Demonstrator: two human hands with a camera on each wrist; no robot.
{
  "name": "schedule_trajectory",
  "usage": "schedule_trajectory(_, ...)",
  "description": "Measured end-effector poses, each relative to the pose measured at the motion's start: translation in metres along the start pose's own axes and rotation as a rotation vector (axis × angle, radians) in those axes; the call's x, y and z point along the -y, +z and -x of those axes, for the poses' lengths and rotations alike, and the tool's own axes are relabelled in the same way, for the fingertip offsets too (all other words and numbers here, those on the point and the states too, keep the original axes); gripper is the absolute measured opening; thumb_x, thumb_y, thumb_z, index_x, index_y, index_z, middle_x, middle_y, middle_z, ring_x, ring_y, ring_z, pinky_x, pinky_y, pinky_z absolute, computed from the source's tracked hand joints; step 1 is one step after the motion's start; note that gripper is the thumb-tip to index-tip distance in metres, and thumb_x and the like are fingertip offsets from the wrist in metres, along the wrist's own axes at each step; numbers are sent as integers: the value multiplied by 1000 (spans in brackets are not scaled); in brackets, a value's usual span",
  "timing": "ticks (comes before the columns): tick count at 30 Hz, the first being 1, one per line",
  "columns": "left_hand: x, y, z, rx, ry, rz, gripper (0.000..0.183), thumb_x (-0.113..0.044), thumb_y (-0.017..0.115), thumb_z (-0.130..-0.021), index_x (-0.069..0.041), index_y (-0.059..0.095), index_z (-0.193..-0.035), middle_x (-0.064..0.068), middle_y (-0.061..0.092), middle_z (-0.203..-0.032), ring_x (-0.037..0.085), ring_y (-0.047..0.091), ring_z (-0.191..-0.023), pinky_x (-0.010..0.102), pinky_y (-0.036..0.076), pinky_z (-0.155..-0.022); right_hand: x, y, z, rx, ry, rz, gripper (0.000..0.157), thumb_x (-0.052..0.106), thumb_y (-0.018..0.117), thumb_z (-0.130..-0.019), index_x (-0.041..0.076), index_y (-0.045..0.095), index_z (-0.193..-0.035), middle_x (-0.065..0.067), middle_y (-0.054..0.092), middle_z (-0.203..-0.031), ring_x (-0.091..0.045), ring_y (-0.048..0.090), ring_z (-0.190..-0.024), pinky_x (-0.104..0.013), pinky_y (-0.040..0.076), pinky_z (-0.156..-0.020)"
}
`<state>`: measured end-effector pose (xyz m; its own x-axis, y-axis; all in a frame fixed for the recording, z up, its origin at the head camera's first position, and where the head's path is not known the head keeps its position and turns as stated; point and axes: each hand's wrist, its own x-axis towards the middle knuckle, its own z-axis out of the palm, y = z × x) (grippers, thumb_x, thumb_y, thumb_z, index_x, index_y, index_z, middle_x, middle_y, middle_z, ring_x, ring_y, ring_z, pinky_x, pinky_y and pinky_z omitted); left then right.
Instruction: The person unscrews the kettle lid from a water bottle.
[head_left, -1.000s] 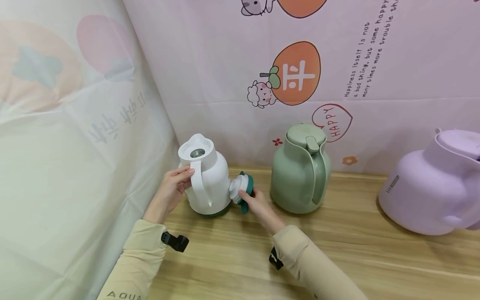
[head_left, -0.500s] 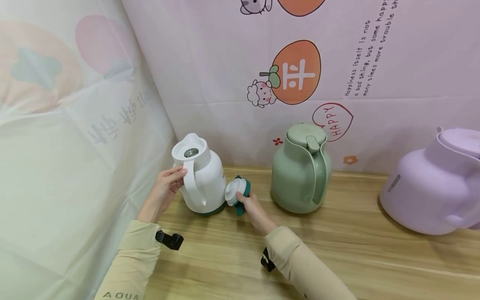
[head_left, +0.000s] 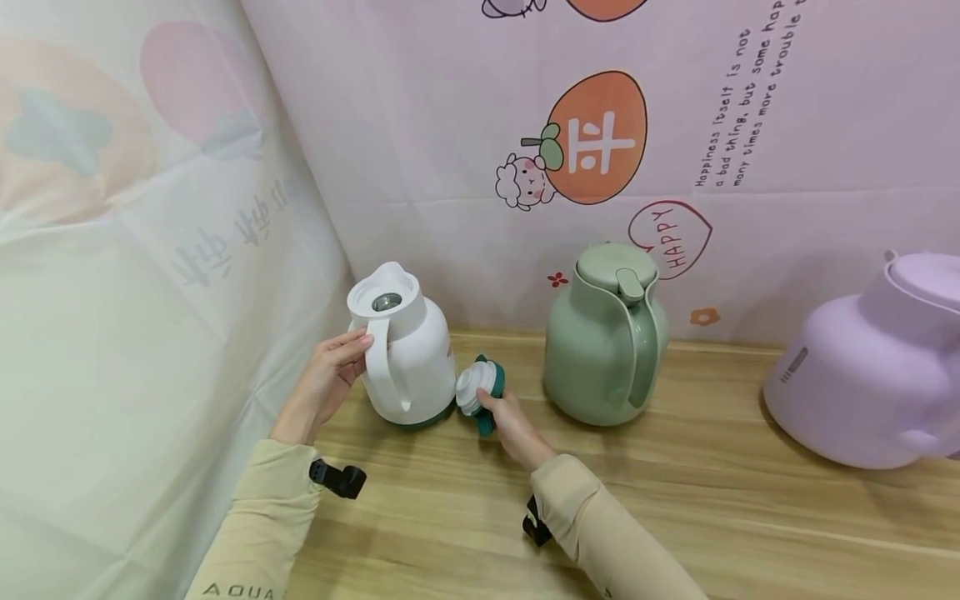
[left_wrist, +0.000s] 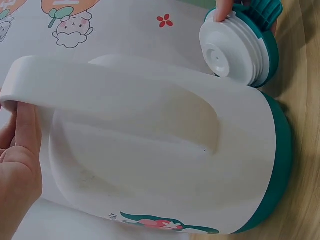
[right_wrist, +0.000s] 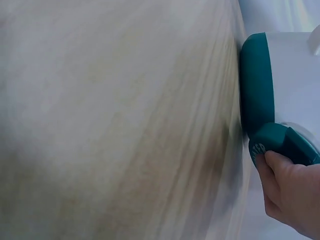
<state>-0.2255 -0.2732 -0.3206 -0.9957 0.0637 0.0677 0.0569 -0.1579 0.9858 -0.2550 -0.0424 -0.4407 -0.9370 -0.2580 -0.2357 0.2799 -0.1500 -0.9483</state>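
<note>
white jug [head_left: 422, 354] — upright, tilted lid [head_left: 472, 385] beside

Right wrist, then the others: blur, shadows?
Right wrist: table smeared and soft, lid edges clearer. Head: sharper, wall text readable. Left wrist: lid ridges distinct, soft shadow on the wood near it.

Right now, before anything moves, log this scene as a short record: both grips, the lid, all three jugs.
Left grip: holding the handle of the white jug, near its top
Right grip: holding the white-and-teal lid
Lid position: tipped on its side, low beside the white jug
White jug: on the wooden table, mouth uncovered
Green jug: on the table, lidded
Lavender jug: far right, partly outside the head view
Unclear: whether the held lid touches the table
</note>
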Motion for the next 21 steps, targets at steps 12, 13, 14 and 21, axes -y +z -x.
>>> schedule_trajectory(12,1,0,-3,-2,0,68,41,1,40,-98,-19,73,-84,-10,69,-82,-1,64,-75,13,52,-70,-4,-6,-4,-2,36,31,39,22,42,-103,-8,39,-129,-11,53,-115,-17,48,-102,-27,41,-90)
schedule_trajectory(13,1,0,-4,-2,-3,74,41,1,40,-98,-18,73,-84,-10,69,-81,-1,64,-74,13,52,-69,-4,-7,-4,-3,41,37,40,22,43,-102,-7,40,-129,-11,53,-115,-18,48,-102,-27,42,-90)
schedule_trajectory(14,1,0,-4,-3,-7,79,41,1,40,-98,-18,73,-83,-10,69,-81,0,64,-73,13,52,-69,-4,-8,-4,-3,42,46,40,22,43,-102,-8,39,-130,-12,53,-116,-18,49,-103,-27,42,-91)
schedule_trajectory(21,1,3,-5,-6,-14,91,42,0,38,-98,-18,72,-82,-10,70,-80,-1,65,-72,13,53,-67,-5,-16,-5,-23,36,103,43,22,44,-102,-11,40,-130,-17,55,-119,-19,51,-104,-30,46,-94)
